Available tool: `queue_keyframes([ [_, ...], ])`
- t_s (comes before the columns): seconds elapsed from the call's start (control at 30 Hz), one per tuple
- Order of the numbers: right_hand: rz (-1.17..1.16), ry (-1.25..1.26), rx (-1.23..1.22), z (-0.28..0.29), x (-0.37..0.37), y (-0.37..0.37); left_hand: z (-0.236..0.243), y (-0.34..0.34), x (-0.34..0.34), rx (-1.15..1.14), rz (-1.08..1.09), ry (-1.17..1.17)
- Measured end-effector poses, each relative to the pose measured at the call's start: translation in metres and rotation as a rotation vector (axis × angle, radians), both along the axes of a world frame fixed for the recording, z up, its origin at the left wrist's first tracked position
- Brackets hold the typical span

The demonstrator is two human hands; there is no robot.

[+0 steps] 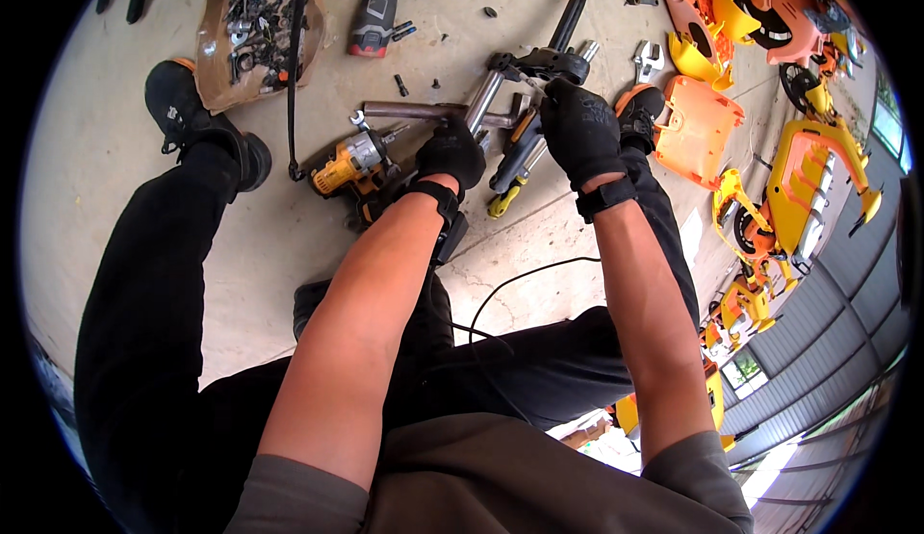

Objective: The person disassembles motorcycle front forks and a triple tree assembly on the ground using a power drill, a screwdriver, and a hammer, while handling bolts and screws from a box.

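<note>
Your L hand [450, 154], black-gloved, is a closed fist round the lower end of a silver tube, wrist low, forearm reaching fwd from the lower edge. Your R hand [580, 135], also gloved, is a bit farther fwd, back of hand up, fingers curled; a thin metal piece shows at its fingertips, can't tell if it's pinched. Both wrists wear black straps.

You're over a bare concrete floor [462, 10], legs spread. On it: bag [219, 91] of loose bolts, upper L; grey cordless tool [378, 10]; yellow power tool [345, 165] just L of your L hand; brown pipe [399, 109] beyond it; adjustable wrench [648, 57] near your R shoe; orange panel [695, 130]. Yellow-orange vehicle bodies [799, 188] line the R side, w/ grey metal wall [837, 308] behind.

The fork [484, 99] lies btwn & just fwd of your hands: L tube in the L fist, black crown by the R fingertips, black stem pointing away, up-R.
</note>
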State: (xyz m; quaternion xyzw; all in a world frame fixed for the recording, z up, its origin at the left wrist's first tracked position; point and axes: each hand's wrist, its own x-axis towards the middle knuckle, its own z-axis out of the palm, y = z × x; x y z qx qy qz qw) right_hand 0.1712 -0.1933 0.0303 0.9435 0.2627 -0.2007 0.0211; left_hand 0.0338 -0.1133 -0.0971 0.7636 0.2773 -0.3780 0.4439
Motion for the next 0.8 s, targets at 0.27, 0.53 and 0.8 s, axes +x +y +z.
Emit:
queue_keyframes([
  [0.27,0.275,-0.044,0.215,0.005,0.020,0.009,-0.005,0.000,-0.004,0.009,0.068,-0.085],
  [0.53,0.495,0.077,-0.098,0.005,0.058,0.026,0.000,0.009,-0.001,0.016,-0.001,-0.064],
  [0.8,0.669,0.060,-0.033,0.000,0.067,0.027,-0.013,0.013,-0.003,-0.072,0.009,-0.085],
])
